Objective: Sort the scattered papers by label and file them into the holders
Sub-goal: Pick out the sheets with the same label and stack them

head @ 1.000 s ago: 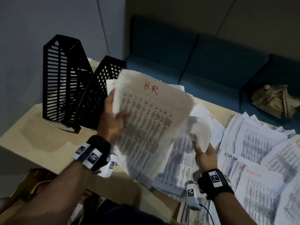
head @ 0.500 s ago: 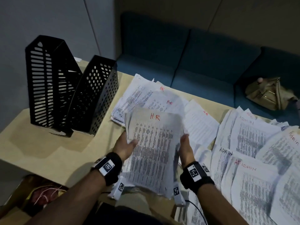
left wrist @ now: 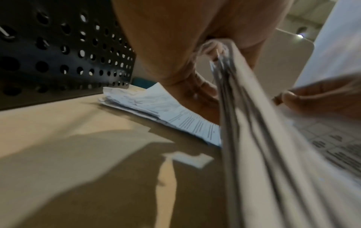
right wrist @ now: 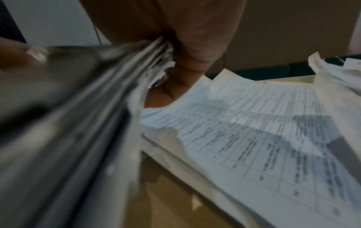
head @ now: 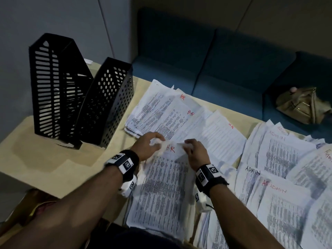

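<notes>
Here, at the upper left of the head view, the slotted holder (head: 53, 90) and the perforated holder (head: 107, 105) stand side by side on the worktop (head: 45, 159). Toward the middle, the left hand (head: 147, 146) and right hand (head: 195, 151) each pinch a top corner of the HR bundle (head: 161, 186), both grips clenched on paper. Squaring the sheets' edges by tapping them seems wise before sliding them into a holder. The loose HR sheets (head: 170, 112) lie beyond; the ADMIN papers (head: 280, 159) spread at right.
</notes>
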A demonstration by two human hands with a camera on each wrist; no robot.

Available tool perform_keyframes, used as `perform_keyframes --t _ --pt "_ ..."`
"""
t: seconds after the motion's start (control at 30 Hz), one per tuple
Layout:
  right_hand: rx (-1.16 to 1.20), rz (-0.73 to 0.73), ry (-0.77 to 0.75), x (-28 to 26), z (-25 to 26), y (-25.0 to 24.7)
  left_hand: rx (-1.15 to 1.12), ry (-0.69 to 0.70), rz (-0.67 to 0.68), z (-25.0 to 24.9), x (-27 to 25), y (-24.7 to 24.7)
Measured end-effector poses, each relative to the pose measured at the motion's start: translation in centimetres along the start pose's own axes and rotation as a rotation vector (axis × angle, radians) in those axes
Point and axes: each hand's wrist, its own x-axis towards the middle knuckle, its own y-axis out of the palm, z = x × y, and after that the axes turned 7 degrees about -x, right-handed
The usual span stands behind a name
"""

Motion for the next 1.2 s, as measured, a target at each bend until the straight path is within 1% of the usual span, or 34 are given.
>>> perform_keyframes --t 0.07,0.13,0.17,0.2,0.23,0.27,0.3,0.33,0.37,0.4,0.43,0.47,0.5,0.53,0.57,0.6,0.63,0.7,0.73,0.77,0.8,0.83,0.87,0.9,0.93,0.97,1.0,1.03,1.07,1.13,1.2 --pt "0.017 0.028 0.016 0.0 0.0 0.3 0.044 -0.086 0.012 0.4 -0.1 0.5" --pt "0.113 0.050 0.020 -0.4 -0.3 0.4 0.030 -0.131 -0.057 1.3 -0.9 0.7" --pt "0.179 0.035 0.027 -0.5 -0.7 0.4 -0.019 -0.120 -0.097 1.8 -1.7 0.8" --pt "0.240 0.005 0.030 -0.6 -1.2 0.2 -0.116 -0.115 -0.119 2.3 -2.6 1.0" --pt "0.285 -0.026 0.025 -0.7 -1.7 0.0 -0.235 -0.155 -0.113 2.5 -3.4 1.3" --pt "0.313 -0.046 0.010 -0.8 -2.2 -0.1 -0.326 -0.222 -0.076 2.7 -4.3 1.7" --pt "0.331 -0.057 -0.012 -0.8 -2.6 0.0 -0.356 -0.289 -0.026 3.4 -5.0 2.2" --pt "0.343 -0.065 -0.022 -0.8 -3.0 0.0 -0.316 -0.337 -0.007 4.0 -5.4 2.5" --pt "0.364 -0.075 -0.013 -0.8 -3.2 0.1 -0.229 -0.363 -0.041 4.9 -5.6 2.4" --pt "0.371 -0.093 0.022 -0.8 -3.3 0.1 -0.162 -0.366 -0.108 5.5 -5.6 2.0" --pt "0.353 -0.117 0.060 -0.7 -3.6 0.3 -0.136 -0.378 -0.192 6.4 -5.4 1.1" --pt "0.287 -0.141 0.104 -0.5 -3.9 0.5 -0.149 -0.383 -0.270 7.0 -5.3 0.2" --pt "0.152 -0.144 0.129 -0.3 -4.4 0.7 -0.139 -0.400 -0.337 7.4 -5.3 -0.9" --pt "-0.028 -0.097 0.123 -0.5 -4.8 0.9 -0.090 -0.409 -0.391 7.6 -5.4 -2.0" --pt "-0.206 0.002 0.087 -0.6 -5.2 1.5 -0.026 -0.416 -0.432 7.7 -5.5 -3.0" --pt "-0.335 0.115 0.041 -0.9 -5.1 1.9 0.017 -0.415 -0.462 8.0 -5.6 -3.9" --pt "-0.415 0.199 -0.012 -1.1 -5.0 2.4 0.035 -0.409 -0.483 8.2 -5.9 -4.8" --pt "-0.451 0.275 -0.120 -1.2 -5.1 3.8 0.035 -0.405 -0.495 9.3 -6.1 -6.1" --pt "-0.446 0.279 -0.179 -1.3 -4.8 4.2 0.031 -0.404 -0.482 10.0 -6.3 -6.5" --pt "-0.432 0.254 -0.235 -1.3 -4.5 4.4 -0.003 -0.409 -0.469 10.9 -6.4 -6.8" --pt "-0.396 0.205 -0.248 -1.4 -3.9 4.1 -0.025 -0.414 -0.457 11.5 -6.5 -6.9" --pt "-0.336 0.143 -0.213 -1.4 -3.3 3.7 -0.029 -0.414 -0.445 12.1 -6.5 -7.1" --pt "-0.292 0.055 -0.148 -1.4 -2.8 3.1 0.010 -0.409 -0.421 12.6 -6.4 -7.2" --pt "-0.258 -0.073 -0.049 -1.2 -2.7 2.6 0.058 -0.404 -0.387 13.0 -6.3 -7.3" --pt "-0.259 -0.182 0.110 -0.9 -2.7 1.9 0.133 -0.399 -0.348 13.2 -6.1 -7.4" --pt "-0.230 -0.247 0.292 -0.5 -2.9 1.4 0.206 -0.396 -0.317 13.3 -6.0 -7.5" --pt "-0.202 -0.246 0.473 0.0 -3.2 1.1 0.232 -0.394 -0.300 13.1 -5.9 -7.7" --pt "-0.164 -0.221 0.604 0.4 -3.2 0.6 0.222 -0.394 -0.283 13.2 -5.8 -7.9" --pt "-0.137 -0.187 0.694 0.9 -3.0 0.2 0.207 -0.384 -0.275 13.1 -5.8 -8.0" --pt "-0.070 -0.166 0.800 1.9 -2.7 -0.4 0.180 -0.383 -0.270 13.0 -5.7 -8.2" --pt "-0.028 -0.143 0.854 2.7 -2.6 -0.6 0.180 -0.383 -0.263 12.9 -5.6 -8.2"
